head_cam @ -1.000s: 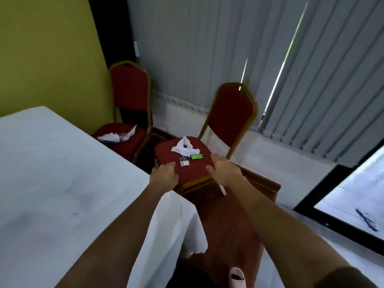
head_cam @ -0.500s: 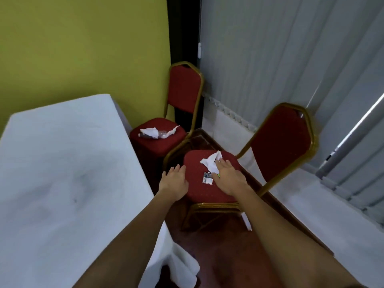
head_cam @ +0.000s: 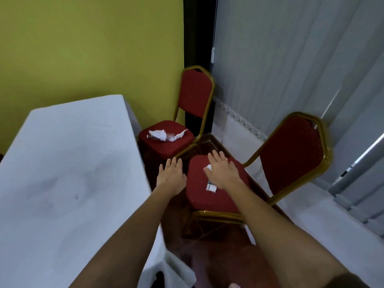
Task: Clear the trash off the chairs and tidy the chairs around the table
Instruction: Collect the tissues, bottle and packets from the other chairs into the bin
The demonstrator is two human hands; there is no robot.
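A red chair with a gold frame [head_cam: 291, 154] stands right of the white-clothed table [head_cam: 68, 173]. My right hand [head_cam: 223, 173] lies flat over its seat, fingers spread, covering most of a white tissue [head_cam: 208, 167]; a small printed wrapper [head_cam: 211, 187] shows by my wrist. My left hand [head_cam: 171, 176] hovers open at the seat's left edge, holding nothing. A second red chair [head_cam: 195, 96] stands in the corner, with crumpled white paper [head_cam: 158, 134] and a clear plastic bottle [head_cam: 169, 137] on its seat.
A yellow wall is behind the table and grey vertical blinds [head_cam: 291, 59] cover the right side. The floor under the chairs is dark brown wood [head_cam: 218, 256]; a pale floor strip runs along the blinds. The tablecloth corner hangs down near my left forearm.
The view has swung left and down. Both hands let go of the seat's front edge; my right hand slid forward over the tissue and my left hand opened beside the seat.
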